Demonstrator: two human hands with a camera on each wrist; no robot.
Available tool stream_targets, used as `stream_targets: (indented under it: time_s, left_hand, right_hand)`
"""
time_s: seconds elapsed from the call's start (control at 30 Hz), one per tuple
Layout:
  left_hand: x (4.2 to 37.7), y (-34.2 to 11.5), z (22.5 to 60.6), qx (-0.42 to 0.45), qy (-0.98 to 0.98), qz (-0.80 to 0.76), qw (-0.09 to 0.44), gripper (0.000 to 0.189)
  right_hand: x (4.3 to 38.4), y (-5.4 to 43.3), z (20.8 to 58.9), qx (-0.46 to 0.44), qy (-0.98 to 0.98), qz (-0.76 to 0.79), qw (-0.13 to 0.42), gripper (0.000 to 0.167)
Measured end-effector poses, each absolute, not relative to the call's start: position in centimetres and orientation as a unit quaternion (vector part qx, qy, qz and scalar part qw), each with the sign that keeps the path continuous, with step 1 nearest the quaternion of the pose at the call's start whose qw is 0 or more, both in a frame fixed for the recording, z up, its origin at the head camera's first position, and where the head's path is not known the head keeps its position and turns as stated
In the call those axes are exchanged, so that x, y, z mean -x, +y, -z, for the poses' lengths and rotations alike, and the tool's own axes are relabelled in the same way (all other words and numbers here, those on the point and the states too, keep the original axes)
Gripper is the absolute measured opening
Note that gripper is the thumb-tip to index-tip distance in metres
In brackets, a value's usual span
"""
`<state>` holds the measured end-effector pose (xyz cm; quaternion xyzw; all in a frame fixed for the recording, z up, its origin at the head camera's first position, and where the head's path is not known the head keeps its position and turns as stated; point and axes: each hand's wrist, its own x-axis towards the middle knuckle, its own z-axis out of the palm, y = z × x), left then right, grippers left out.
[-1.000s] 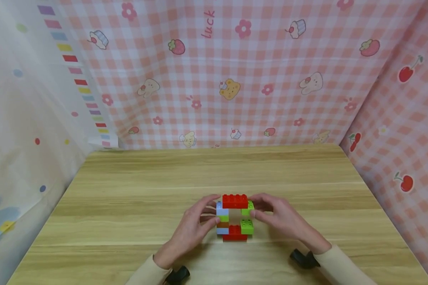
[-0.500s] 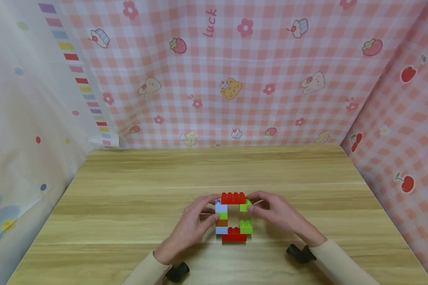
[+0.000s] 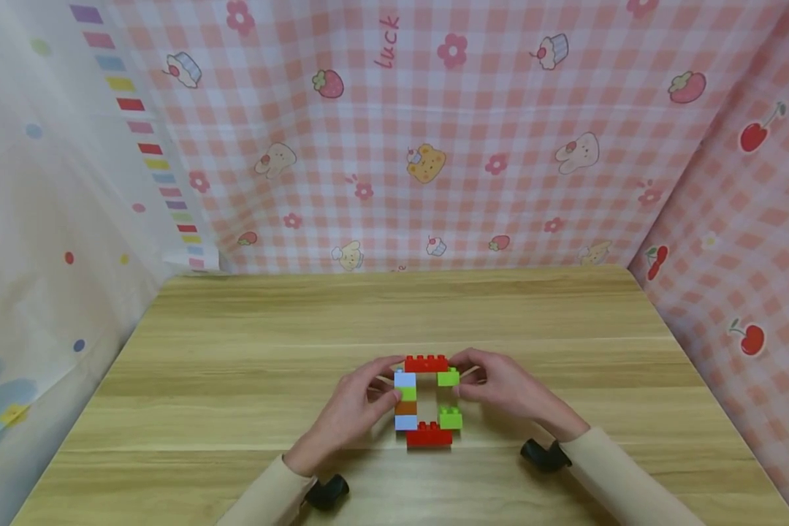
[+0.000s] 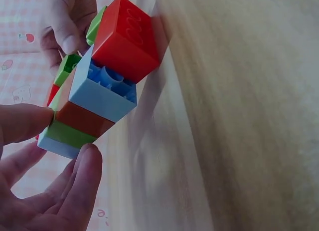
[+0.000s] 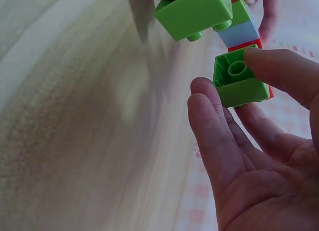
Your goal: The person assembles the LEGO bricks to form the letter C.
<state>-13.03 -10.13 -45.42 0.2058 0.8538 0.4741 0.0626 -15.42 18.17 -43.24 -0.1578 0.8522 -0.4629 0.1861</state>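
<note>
Toy building bricks form an open frame in the head view. A red brick (image 3: 429, 437) is at the bottom and another red brick (image 3: 426, 364) spans the top. Its left column stacks a light blue brick (image 3: 405, 422), an orange-brown brick (image 3: 405, 408), a green brick (image 3: 405, 394) and a second light blue brick (image 3: 405, 379). On the right, a lower green brick (image 3: 450, 418) and an upper green brick (image 5: 243, 93) stand apart with a gap between. My left hand (image 3: 345, 402) pinches the left column. My right hand (image 3: 509, 380) holds the upper green brick between thumb and fingers.
A wooden table (image 3: 269, 314) lies beneath, with a pink checked cloth (image 3: 394, 109) hanging behind it. Patterned cloths also hang at the left and right sides. Black wrist devices (image 3: 327, 492) sit below both wrists.
The brick frame has shifted slightly left and tilted, so its top red brick shows less of its front face. My right hand has moved left and slightly up with it.
</note>
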Motion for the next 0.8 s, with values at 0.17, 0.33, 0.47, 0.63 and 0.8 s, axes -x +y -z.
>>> stream_targets:
  time_s: [0.17, 0.33, 0.47, 0.63, 0.8]
  left_hand:
    - [13.6, -10.2, 45.3, -0.193, 0.856, -0.471, 0.086, 0.049]
    - [14.2, -10.2, 45.6, -0.184, 0.862, -0.462, 0.098, 0.047]
    - [14.6, -10.2, 45.8, -0.179, 0.861, -0.463, 0.115, 0.046]
    - [15.0, -10.2, 46.0, -0.186, 0.862, -0.455, 0.125, 0.047]
    - [15.4, -10.0, 46.2, -0.188, 0.866, -0.443, 0.134, 0.047]
  right_hand:
    - [15.9, 17.9, 43.6, 0.147, 0.857, 0.457, 0.186, 0.036]
    - [16.2, 17.6, 43.9, 0.152, 0.872, 0.431, 0.176, 0.032]
    - [16.5, 17.6, 44.3, 0.177, 0.878, 0.414, 0.166, 0.03]
    - [16.8, 17.8, 44.5, 0.195, 0.88, 0.402, 0.16, 0.03]
    - [17.0, 17.7, 44.5, 0.181, 0.888, 0.388, 0.169, 0.03]
